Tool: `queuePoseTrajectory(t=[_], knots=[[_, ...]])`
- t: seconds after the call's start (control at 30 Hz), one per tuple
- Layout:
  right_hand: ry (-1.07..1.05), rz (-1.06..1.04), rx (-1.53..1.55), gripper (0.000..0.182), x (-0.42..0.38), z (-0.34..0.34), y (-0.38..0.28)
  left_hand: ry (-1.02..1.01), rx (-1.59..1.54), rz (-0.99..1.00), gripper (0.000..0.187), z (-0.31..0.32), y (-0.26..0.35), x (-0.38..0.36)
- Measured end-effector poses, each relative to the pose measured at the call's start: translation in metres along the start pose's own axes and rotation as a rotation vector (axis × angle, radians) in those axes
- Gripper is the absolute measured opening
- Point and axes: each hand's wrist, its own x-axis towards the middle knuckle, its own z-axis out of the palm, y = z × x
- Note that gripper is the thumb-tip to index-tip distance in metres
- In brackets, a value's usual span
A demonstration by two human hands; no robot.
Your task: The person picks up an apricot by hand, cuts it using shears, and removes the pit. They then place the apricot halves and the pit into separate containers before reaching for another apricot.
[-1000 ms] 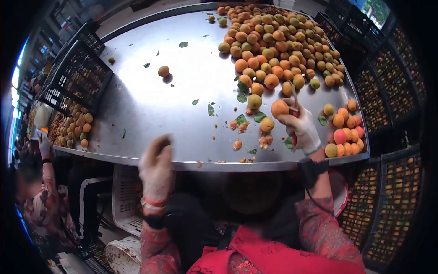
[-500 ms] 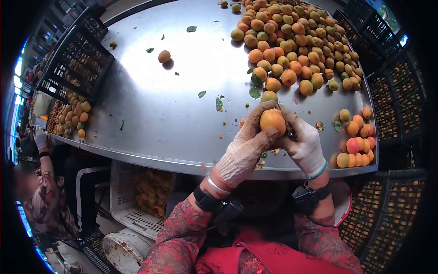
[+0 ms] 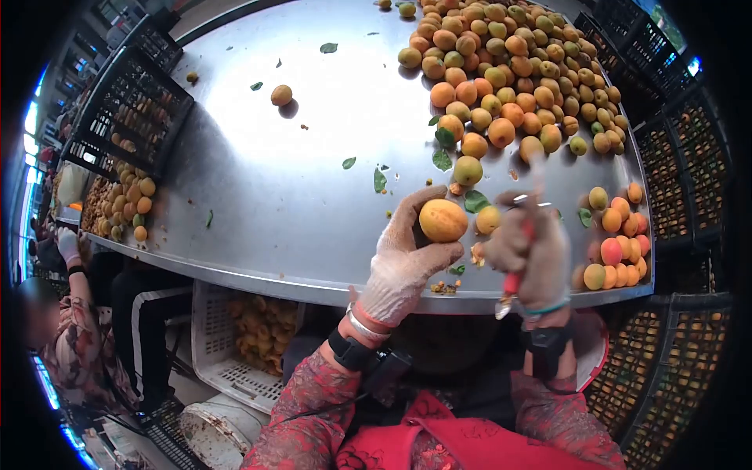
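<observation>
My left hand (image 3: 403, 262), in a soiled white glove, grips a yellow-orange apricot (image 3: 443, 220) between thumb and fingers above the metal table's near edge. My gloved right hand (image 3: 540, 262) is to its right, smeared by motion and closed round a small red-handled metal tool (image 3: 511, 283), whose exact kind I cannot make out. Between the hands lies another apricot (image 3: 488, 220), with a green leaf (image 3: 475, 201) behind it. Fruit scraps (image 3: 445, 288) lie below the held apricot, near the edge.
A large apricot heap (image 3: 509, 70) covers the table's far right. Riper apricots (image 3: 612, 251) form a group at the right corner. Black crates (image 3: 125, 106) stand left and right. Below the table are a white crate (image 3: 207, 337) and bucket (image 3: 215, 431). A co-worker's arm (image 3: 74, 274) is at left.
My hands have moved apart. The right hand has swung right and down with the tool, while the left has shifted slightly left, still holding the apricot.
</observation>
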Motion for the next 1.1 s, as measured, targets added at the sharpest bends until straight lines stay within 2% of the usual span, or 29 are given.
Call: queuePoseTrajectory(t=[0.07,0.1,0.13,0.2,0.23,0.27,0.33,0.37,0.4,0.47,0.5,0.53,0.6,0.73,0.8,0.83,1.03,1.1], knots=[[-0.156,-0.25,0.204,0.046,-0.009,0.01,-0.015,0.009,-0.097,-0.013,0.069,-0.003,0.0,-0.002],[-0.16,-0.245,0.196,0.046,-0.008,0.012,-0.013,0.012,-0.202,-0.033,0.069,-0.002,0.001,-0.004],[-0.055,-0.17,0.083,0.047,-0.005,0.016,-0.008,0.012,-0.208,-0.021,0.069,-0.002,0.002,-0.005],[0.158,-0.028,-0.136,0.049,0.0,0.018,0.009,-0.041,-0.456,-0.12,0.069,-0.001,0.004,-0.006],[0.102,0.157,-0.182,0.049,-0.001,0.011,0.021,-0.041,-0.454,-0.119,0.069,-0.001,0.005,-0.005],[0.149,0.137,-0.288,0.049,-0.01,0.026,0.018,-0.044,-0.412,-0.099,0.066,-0.001,0.006,-0.003],[-0.021,-0.187,-0.238,0.054,-0.021,0.024,0.004,-0.027,-0.354,-0.066,0.06,-0.002,0.002,-0.006],[-0.296,-0.409,-0.217,0.059,-0.01,0.016,-0.008,0.055,-0.029,-0.022,0.057,-0.004,0.001,-0.006],[-0.099,-0.472,-0.249,0.062,-0.013,0.024,-0.011,0.056,-0.034,-0.017,0.057,-0.007,-0.006,-0.004],[0.112,-0.219,-0.44,0.059,-0.007,0.016,0.011,0.166,0.582,0.328,0.056,-0.013,-0.021,0.001],[0.127,-0.029,-0.633,0.053,-0.01,0.02,0.016,0.224,0.571,0.259,0.054,-0.01,-0.017,0.0],[0.003,-0.09,-0.652,0.048,-0.013,0.013,0.026,0.22,0.575,0.256,0.054,-0.01,-0.015,0.0],[-0.102,-0.158,-0.715,0.049,-0.022,0.019,0.023,0.164,0.509,0.239,0.051,-0.011,-0.015,-0.002],[-0.165,-0.239,-0.849,0.046,-0.015,0.014,0.025,0.129,0.352,0.151,0.049,-0.01,-0.01,-0.004],[-0.188,-0.3,-1.091,0.039,-0.013,0.012,0.028,0.15,0.316,0.046,0.052,-0.007,-0.007,-0.007],[-0.204,-0.319,-1.09,0.034,-0.014,0.015,0.029,0.149,0.314,0.04,0.052,-0.007,-0.008,-0.008],[-0.297,-0.411,-1.265,0.031,-0.012,0.016,0.032,0.087,0.363,0.234,0.054,-0.013,-0.026,-0.005],[-0.322,-0.438,-1.277,0.032,-0.013,0.015,0.034,0.073,0.485,0.339,0.053,-0.016,-0.026,-0.003]])
